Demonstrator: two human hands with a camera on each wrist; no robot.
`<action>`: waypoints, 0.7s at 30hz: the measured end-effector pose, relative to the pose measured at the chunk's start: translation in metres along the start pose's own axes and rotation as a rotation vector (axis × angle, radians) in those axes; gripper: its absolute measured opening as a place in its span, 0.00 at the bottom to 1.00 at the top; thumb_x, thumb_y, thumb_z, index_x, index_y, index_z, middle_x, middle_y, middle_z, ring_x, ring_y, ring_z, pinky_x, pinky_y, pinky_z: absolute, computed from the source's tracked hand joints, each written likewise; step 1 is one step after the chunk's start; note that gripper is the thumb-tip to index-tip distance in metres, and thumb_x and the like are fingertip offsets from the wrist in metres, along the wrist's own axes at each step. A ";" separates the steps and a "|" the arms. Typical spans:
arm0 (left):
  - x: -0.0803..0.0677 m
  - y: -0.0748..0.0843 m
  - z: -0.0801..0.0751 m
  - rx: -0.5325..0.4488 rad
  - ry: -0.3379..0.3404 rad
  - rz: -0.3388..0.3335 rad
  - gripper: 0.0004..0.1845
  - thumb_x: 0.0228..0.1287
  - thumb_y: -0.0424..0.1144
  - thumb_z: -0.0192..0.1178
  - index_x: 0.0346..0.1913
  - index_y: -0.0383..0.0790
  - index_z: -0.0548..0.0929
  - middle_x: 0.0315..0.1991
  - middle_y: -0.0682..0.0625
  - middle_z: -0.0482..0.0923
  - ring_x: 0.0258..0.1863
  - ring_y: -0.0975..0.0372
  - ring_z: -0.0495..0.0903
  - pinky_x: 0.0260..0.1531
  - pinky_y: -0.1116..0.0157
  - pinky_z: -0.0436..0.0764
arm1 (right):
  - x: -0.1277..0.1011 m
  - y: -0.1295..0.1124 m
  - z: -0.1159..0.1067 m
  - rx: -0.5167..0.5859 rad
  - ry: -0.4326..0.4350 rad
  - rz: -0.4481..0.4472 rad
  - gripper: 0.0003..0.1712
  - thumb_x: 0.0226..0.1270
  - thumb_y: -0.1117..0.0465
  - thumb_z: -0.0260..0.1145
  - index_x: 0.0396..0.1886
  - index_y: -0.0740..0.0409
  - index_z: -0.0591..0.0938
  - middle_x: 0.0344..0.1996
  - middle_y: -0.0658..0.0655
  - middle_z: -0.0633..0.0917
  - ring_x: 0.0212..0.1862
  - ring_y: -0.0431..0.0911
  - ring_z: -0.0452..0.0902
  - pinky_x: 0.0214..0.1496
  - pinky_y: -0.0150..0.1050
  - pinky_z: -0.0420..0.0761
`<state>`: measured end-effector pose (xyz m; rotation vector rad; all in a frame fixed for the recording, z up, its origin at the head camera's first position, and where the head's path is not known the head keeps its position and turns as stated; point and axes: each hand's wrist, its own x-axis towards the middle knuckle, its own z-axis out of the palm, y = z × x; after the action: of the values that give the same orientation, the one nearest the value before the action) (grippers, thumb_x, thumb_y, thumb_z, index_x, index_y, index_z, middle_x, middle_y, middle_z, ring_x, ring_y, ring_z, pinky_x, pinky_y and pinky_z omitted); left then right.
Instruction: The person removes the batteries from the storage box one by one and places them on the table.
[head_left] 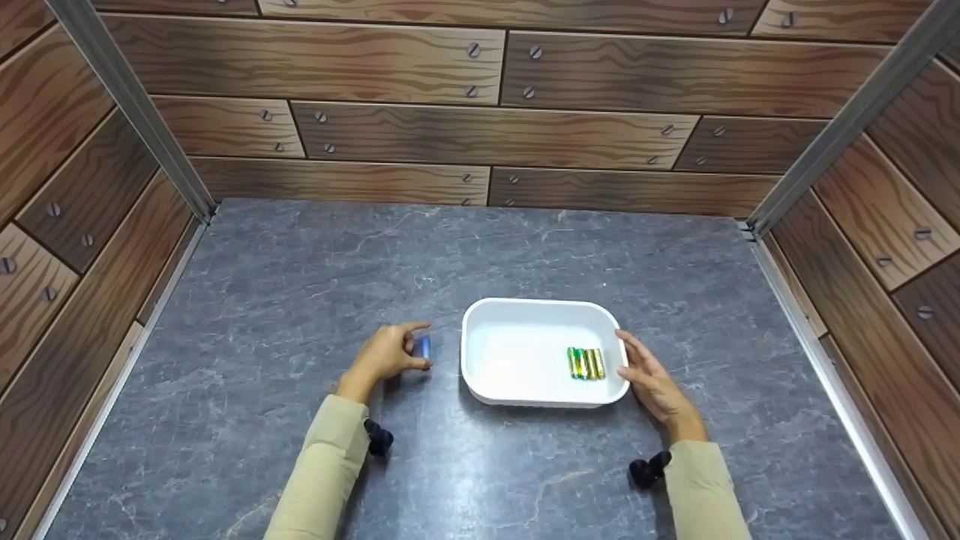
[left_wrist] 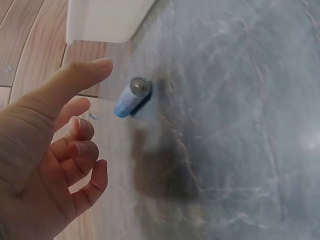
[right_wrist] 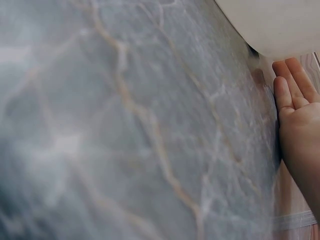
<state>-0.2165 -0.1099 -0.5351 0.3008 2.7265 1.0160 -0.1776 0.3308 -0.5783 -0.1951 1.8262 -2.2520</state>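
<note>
A blue battery (head_left: pixel 425 347) is on the grey table, left of the white tub (head_left: pixel 517 400). My left hand (head_left: pixel 386 352) has its thumb and index finger spread on either side of that battery. In the left wrist view a gap shows between the blue battery (left_wrist: pixel 130 99) and the fingers of the left hand (left_wrist: pixel 60 145). At the tub's right end my right hand (head_left: pixel 654 382) touches the rim with extended fingers and thumb. In the right wrist view, straight fingers (right_wrist: pixel 299 82) are beside the tub's outer wall (right_wrist: pixel 280 25). Several green-and-gold batteries (head_left: pixel 585 364) lie side by side inside the tub.
The grey marbled table (head_left: pixel 300 277) meets a wood-patterned wall (head_left: pixel 390 135) at the back. Similar panels (head_left: pixel 67 255) stand at both sides, with metal posts (head_left: pixel 135 105) at the rear corners. Each wrist carries a small black camera (head_left: pixel 379 439).
</note>
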 end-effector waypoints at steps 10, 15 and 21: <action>-0.003 0.023 -0.004 -0.021 0.047 0.074 0.28 0.54 0.41 0.71 0.60 0.42 0.79 0.28 0.45 0.78 0.21 0.65 0.65 0.26 0.68 0.65 | 0.000 -0.001 0.002 -0.005 0.032 0.003 0.35 0.63 0.75 0.56 0.70 0.52 0.64 0.60 0.39 0.75 0.62 0.31 0.71 0.61 0.23 0.70; -0.005 0.035 -0.005 -0.031 0.059 0.138 0.27 0.55 0.39 0.70 0.59 0.40 0.80 0.30 0.39 0.79 0.23 0.64 0.64 0.27 0.67 0.65 | -0.001 -0.001 0.003 -0.019 0.054 0.014 0.36 0.64 0.75 0.55 0.71 0.57 0.62 0.60 0.39 0.75 0.61 0.31 0.71 0.61 0.23 0.69; -0.003 0.047 -0.002 -0.038 0.092 0.204 0.25 0.54 0.38 0.71 0.57 0.39 0.81 0.26 0.46 0.74 0.25 0.64 0.65 0.30 0.67 0.66 | 0.001 0.001 0.001 -0.012 0.035 0.014 0.36 0.64 0.75 0.55 0.72 0.57 0.61 0.61 0.38 0.74 0.62 0.30 0.70 0.61 0.23 0.69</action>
<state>-0.2083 -0.0768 -0.5021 0.5483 2.7989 1.1584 -0.1783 0.3291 -0.5787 -0.1451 1.8524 -2.2494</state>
